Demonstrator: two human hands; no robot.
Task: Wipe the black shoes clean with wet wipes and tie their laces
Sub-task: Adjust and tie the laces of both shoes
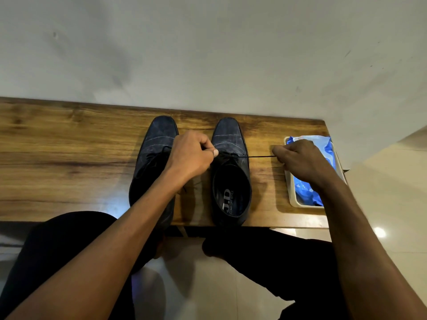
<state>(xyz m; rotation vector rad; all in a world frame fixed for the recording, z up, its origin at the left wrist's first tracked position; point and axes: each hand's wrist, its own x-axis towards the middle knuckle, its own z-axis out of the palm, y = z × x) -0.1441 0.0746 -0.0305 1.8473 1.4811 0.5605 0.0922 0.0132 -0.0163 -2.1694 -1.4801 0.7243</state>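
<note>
Lace (258, 156) taut between pinching hands.

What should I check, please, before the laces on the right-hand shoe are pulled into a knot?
1. Left hand pinches one lace end at the shoe's throat: ok.
2. Right hand grips the other lace end, drawn taut sideways: ok.
3. Right shoe flat on the wooden table, toe towards the wall: ok.
4. Heel clear of the near table edge: not ok, it sits at the edge.
5. Left shoe already tied: cannot tell, forearm covers it.
6. Wipes pack in its tray, clear of the lace: ok.
</note>
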